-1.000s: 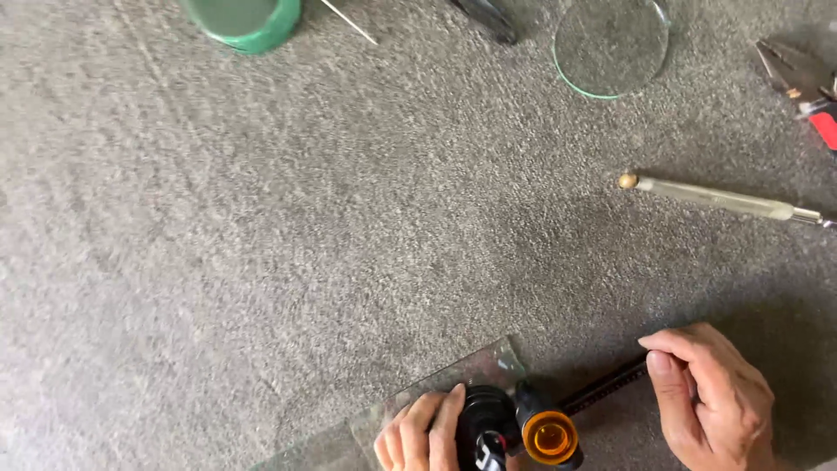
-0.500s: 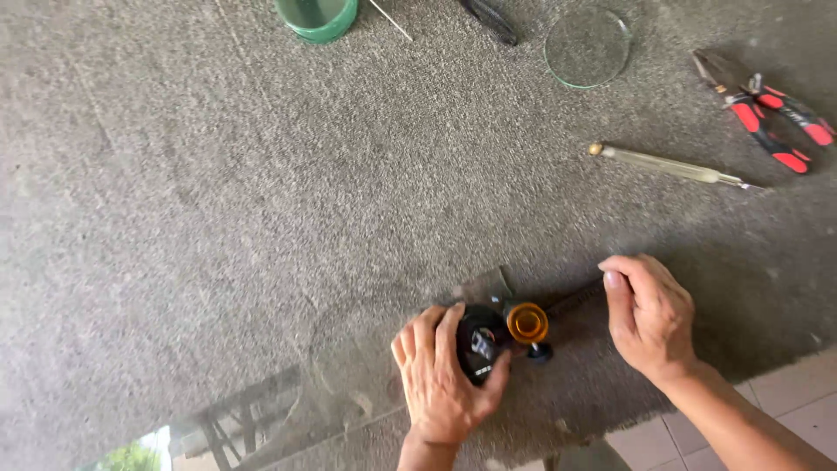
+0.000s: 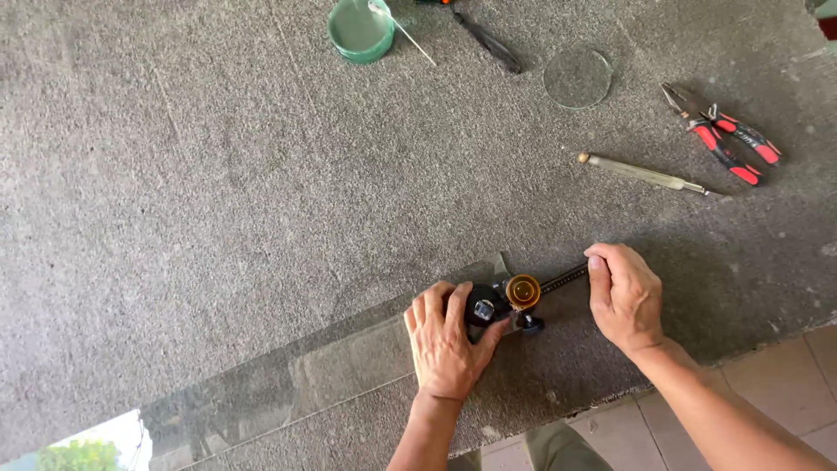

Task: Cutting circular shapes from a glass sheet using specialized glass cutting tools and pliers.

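Note:
A long clear glass strip [image 3: 349,366] lies on grey carpet near the front edge. On its right end sits a circle glass cutter [image 3: 510,296] with a black suction base, an orange knob and a thin black arm. My left hand [image 3: 446,340] presses down on the black base. My right hand [image 3: 623,296] grips the outer end of the black arm, to the right of the knob.
At the back lie a green dish [image 3: 360,30] with a thin rod across it, a dark tool [image 3: 488,39], a round glass disc [image 3: 577,77], red-handled pliers [image 3: 722,135] and a pen-type glass cutter [image 3: 641,173]. Tiled floor [image 3: 785,366] shows past the carpet edge at lower right.
The view has pulled back and shifted, showing more of the glass strip and carpet. Both hands stay on the cutter; the right hand has closed in nearer the orange knob.

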